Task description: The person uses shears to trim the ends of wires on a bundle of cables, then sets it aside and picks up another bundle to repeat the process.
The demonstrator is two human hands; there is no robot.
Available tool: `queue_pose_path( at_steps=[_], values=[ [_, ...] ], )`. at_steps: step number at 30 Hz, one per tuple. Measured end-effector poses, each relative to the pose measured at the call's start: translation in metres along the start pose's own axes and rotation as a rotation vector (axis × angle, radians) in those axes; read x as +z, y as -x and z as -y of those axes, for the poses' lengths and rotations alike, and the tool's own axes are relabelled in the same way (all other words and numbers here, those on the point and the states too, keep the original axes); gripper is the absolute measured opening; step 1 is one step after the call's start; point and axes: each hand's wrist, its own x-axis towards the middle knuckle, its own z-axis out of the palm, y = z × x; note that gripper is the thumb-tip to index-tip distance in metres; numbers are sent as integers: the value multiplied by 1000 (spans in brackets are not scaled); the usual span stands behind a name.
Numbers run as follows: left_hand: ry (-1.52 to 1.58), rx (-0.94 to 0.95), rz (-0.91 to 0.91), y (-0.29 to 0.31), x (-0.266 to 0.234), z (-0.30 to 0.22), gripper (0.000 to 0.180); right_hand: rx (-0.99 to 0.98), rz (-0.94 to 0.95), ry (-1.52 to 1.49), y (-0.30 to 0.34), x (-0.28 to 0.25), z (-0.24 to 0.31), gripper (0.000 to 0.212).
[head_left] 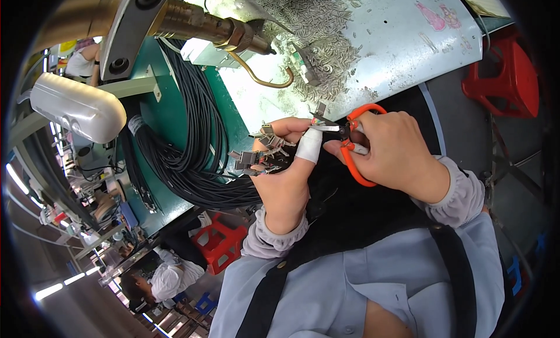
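My left hand [283, 192] is closed around several small metal plug connectors [249, 158], which stick out past its fingers. White tape [310, 145] wraps its thumb. At the tip of that thumb, one connector [320, 109] points up and away. My right hand [396, 148] grips scissors with looped orange handles [357, 170]. Their blades lie at the left thumb and forefinger, beside the held connector. Whether the blades touch it, I cannot tell.
A brass-coloured machine nozzle [192, 23] and a curved copper tube [256, 78] overhang the bench plate [402, 52]. Small metal pieces [326, 40] cover part of the plate. Black cables [186, 134] bundle at left, below a lamp [79, 107]. A red stool [507, 75] stands right; a person [175, 279] sits lower left.
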Motion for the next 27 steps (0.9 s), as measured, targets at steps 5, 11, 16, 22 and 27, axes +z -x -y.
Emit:
queue_pose_path(
  at_steps=[5,11,16,22,27],
  values=[
    [19,-220,58,-11,-3,-7,15,20,74,-78,1,6,-11,30],
    [357,-365,195,-52,-12,-4,12,412,73,-829,-10,-2,-3,25],
    [330,-377,211,-75,-10,-7,13,309,-161,-685,-50,4,-2,20],
    [320,-461,281,-88,-17,-9,14,152,-82,-435,-78,6,-11,18],
    [310,-460,289,-90,-21,-7,13,95,-140,-483,-80,13,-12,18]
  ],
)
